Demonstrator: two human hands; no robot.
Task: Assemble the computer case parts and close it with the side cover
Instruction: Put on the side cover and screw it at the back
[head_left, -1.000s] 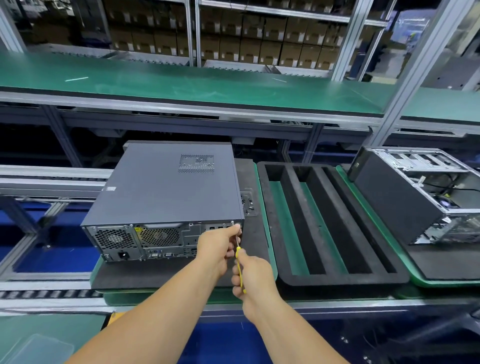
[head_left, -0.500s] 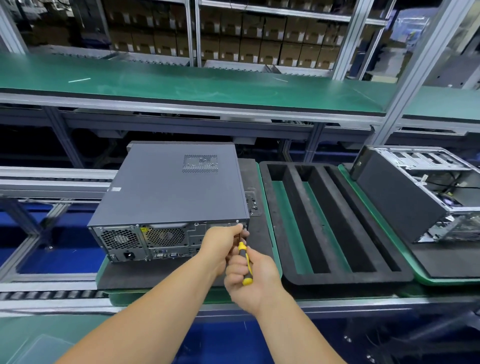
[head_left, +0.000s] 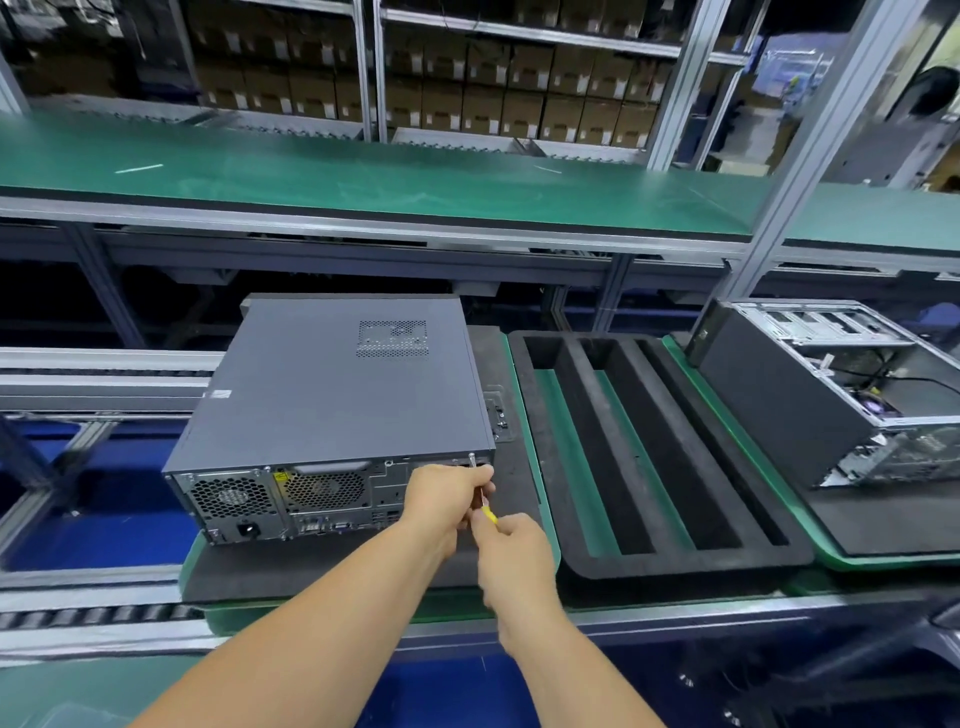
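A grey computer case lies flat on a black foam pad, its side cover on top and its rear panel facing me. My left hand is curled at the rear panel's upper right corner, pinching the thin metal shaft of a screwdriver by a screw. My right hand sits just below and grips the screwdriver's yellow handle, most of which is hidden in the fist.
A black foam tray with long slots lies to the right of the case. Farther right stands a second, open computer chassis. A green shelf runs above, and roller rails run along the front left.
The right hand has closed further around the yellow handle, hiding more of it. The left hand stays at the case's rear corner. The view has shifted slightly.
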